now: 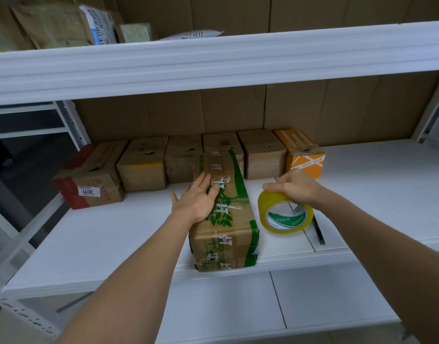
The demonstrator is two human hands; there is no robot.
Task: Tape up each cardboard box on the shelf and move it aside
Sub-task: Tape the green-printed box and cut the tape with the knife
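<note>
Lying lengthwise on the white shelf [94, 234], the green-printed box [226, 212] reaches with its near end to the front edge of the shelf, and its far end touches the row of boxes behind it. The left hand [197, 197] rests flat on the top of this box, at its left edge; the fingers [204, 180] are straight and close together, and the thumb stands out to the left over the shelf. Just to the right of the box, the right hand [294, 186] grips the yellow tape roll [284, 213] from above, with the fingers curled around its upper rim. The roll stands on its edge on the shelf, apart from the box, with its green-and-white core turned to the camera. A dark pen-like thing [319, 230] lies on the shelf just right of the roll; what it is exactly I cannot tell.

Behind the green-printed box, along the cardboard back wall, stands a row of boxes: a red-and-brown box [89, 180] with a white label far left, then four plain brown boxes [144, 165], and an orange box [304, 157] to the right. Above the box, an upper shelf [213, 63] carries some parcels [99, 23].
</note>
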